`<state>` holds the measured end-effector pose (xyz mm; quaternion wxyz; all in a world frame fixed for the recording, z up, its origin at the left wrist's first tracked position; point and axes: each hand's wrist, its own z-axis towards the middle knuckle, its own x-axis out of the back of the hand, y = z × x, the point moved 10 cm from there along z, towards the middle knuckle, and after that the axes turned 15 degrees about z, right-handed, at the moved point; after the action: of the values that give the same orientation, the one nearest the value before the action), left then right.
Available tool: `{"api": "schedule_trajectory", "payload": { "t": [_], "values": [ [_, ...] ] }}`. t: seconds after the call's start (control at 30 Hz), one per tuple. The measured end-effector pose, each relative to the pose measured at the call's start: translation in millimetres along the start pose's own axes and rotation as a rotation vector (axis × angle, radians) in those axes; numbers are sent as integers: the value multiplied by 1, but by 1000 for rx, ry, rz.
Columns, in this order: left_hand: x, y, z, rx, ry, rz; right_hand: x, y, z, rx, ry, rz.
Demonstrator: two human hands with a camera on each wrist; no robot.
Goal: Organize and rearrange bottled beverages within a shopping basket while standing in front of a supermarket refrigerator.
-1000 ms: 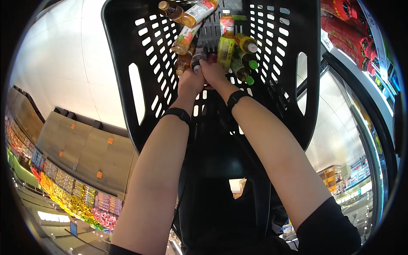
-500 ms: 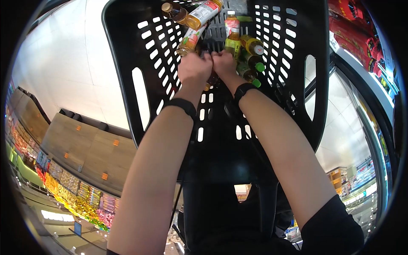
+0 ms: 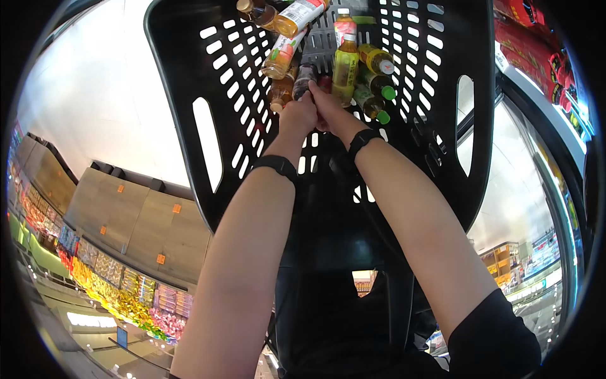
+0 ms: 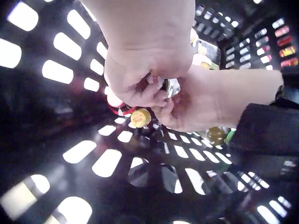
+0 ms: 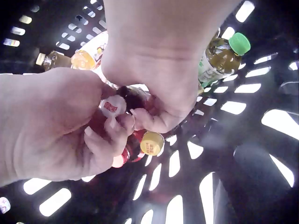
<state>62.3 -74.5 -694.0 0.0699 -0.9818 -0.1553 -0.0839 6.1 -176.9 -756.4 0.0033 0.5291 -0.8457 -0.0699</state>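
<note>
Both hands reach down into a black shopping basket [image 3: 208, 151] and meet at the cap end of a dark bottle [image 3: 305, 76]. My left hand [image 3: 299, 116] curls its fingers around that end; in the right wrist view the white cap [image 5: 113, 106] shows by its fingertips. My right hand [image 3: 329, 108] holds the same bottle from the right, thumb laid along it. A yellow-labelled bottle [image 3: 345, 72] stands just past the right hand. Brown-tea bottles [image 3: 281, 91] lie on the left. Below the hands, a bottle with a yellow cap [image 5: 152, 143] shows in both wrist views.
Green-capped bottles [image 3: 372, 104] lie along the right side of the basket. Peach-labelled bottles [image 3: 300, 16] are piled at the far left. Slotted basket walls rise on both sides. A lit shelf with red packages [image 3: 530, 60] stands to the right, snack shelves [image 3: 120, 284] to the left.
Half a second ago the hands were farther into the basket, slightly apart, covering the dark bottle. They have drawn back toward me and together, uncovering it and the yellow-labelled bottle.
</note>
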Motion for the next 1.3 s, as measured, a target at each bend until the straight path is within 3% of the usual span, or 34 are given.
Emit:
{"api": "schedule_trajectory", "payload": {
  "t": [0.07, 0.17, 0.27, 0.4, 0.5, 0.53, 0.57, 0.67, 0.77, 0.83, 0.9, 0.93, 0.97, 1.07, 1.13, 1.23, 1.3],
  "values": [
    [-2, -19, -1, 142, 122, -186, -4, -8, -19, 14, 16, -15],
    [-8, -32, -22, 156, 138, -438, -1, -8, -42, 36, 35, -14],
    [-2, -31, -60, 102, 246, -437, 4, -3, -52, 47, 36, 80],
    [23, -25, -153, 131, 145, -420, 20, -17, -95, 150, -14, 266],
    [58, -13, -227, -53, 280, -276, 35, -21, -129, 106, -67, 221],
    [74, -9, -259, -131, 313, -238, 29, -24, -143, 77, -205, 208],
    [91, -3, -294, -210, 345, -195, 26, -30, -169, 67, -193, 226],
    [128, -1, -389, -416, 413, -145, -10, -43, -242, -89, -571, 345],
    [168, -7, -478, -573, 572, -29, -21, -50, -322, -129, -708, 35],
    [196, -23, -528, -556, 611, -101, -26, -56, -371, -151, -734, -27],
    [223, -43, -573, -524, 744, -120, -41, -69, -435, -14, -829, -95],
    [238, -49, -598, -508, 812, -113, -60, -69, -473, -78, -1025, -45],
    [249, -56, -621, -544, 881, -141, -63, -66, -503, -124, -1065, 5],
    [272, -71, -687, -616, 1026, -258, -69, -67, -583, 101, -894, -21],
    [288, -75, -744, -786, 1163, -359, -74, -60, -643, 222, -941, -115],
    [310, -84, -816, -815, 1314, -407, -77, -37, -730, 278, -1007, -283],
    [319, -88, -854, -820, 1311, -479, -72, -22, -768, 315, -983, -172]
  ]
}}
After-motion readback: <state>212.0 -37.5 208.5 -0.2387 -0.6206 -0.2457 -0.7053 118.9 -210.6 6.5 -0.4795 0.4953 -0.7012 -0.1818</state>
